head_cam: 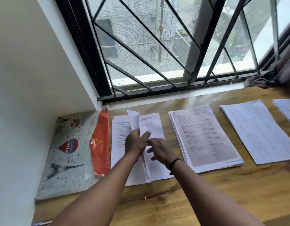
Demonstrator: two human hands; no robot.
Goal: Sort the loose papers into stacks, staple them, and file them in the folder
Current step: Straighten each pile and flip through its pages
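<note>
The desk [222, 193] is lit by bright daylight from the window [157, 46], and only soft shadows are cast. The papers [155, 126] are smeared by motion blur; lines are bowed at the edges.

By the folder [67, 152] at the table's [206, 193] left edge, the left hand [135, 142] grips sheets [134, 121]; the right hand [160, 150] touches them.

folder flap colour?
Orange-red flap with a white snap button, on a grey folder printed with a balloon and Eiffel Tower. Head view.
</note>
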